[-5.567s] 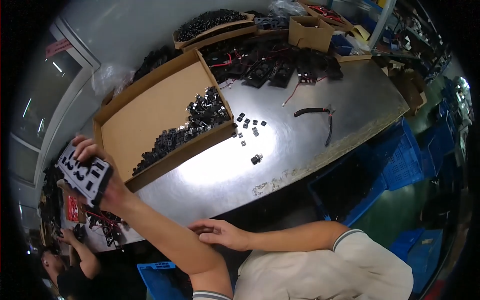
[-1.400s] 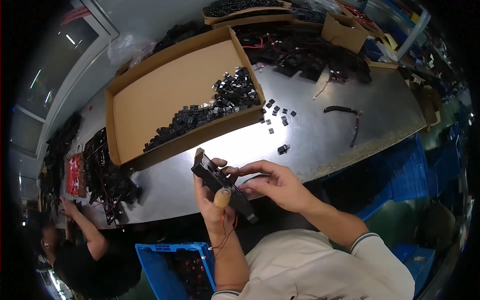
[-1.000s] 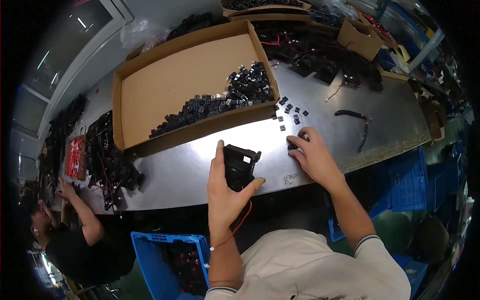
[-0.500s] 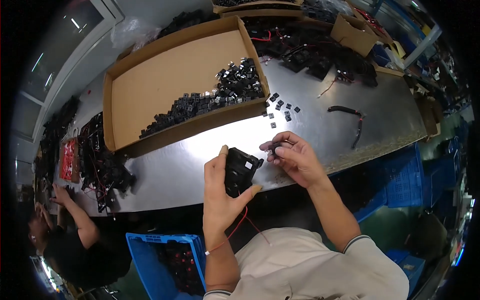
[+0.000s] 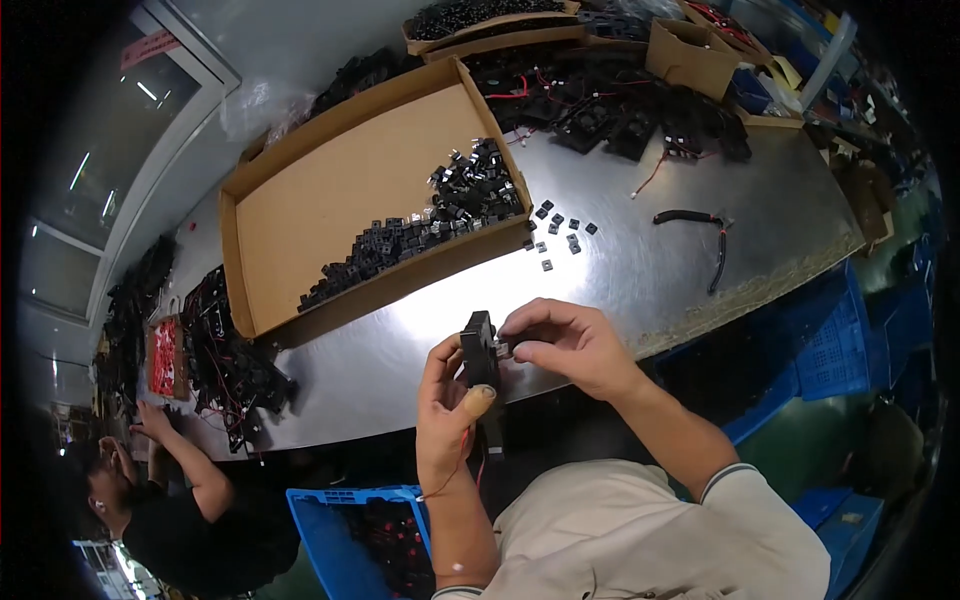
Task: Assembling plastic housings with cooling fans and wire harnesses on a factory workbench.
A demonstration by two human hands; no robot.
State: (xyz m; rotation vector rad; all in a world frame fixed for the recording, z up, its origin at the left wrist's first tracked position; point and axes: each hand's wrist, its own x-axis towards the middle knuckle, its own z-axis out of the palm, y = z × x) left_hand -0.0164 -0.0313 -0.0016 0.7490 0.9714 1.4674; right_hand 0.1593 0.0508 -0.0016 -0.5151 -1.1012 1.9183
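A red sign (image 5: 150, 48) is high up on the left, by the window frame (image 5: 205, 65). It has marks on it, but they are too small and blurry to read. A little pale patch (image 5: 851, 518) on the blue box (image 5: 845, 545), low on the right, may be a label. No words or numbers can be read.

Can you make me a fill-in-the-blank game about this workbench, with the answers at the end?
1. The person's left hand grips a plastic housing coloured ____.
2. The pliers lie on the metal table, to the ____ of the shallow tray.
3. That shallow tray, holding many small black components, is made of ____.
4. The plastic crate next to the person's left forearm is coloured ____.

Missing words: black; right; cardboard; blue.
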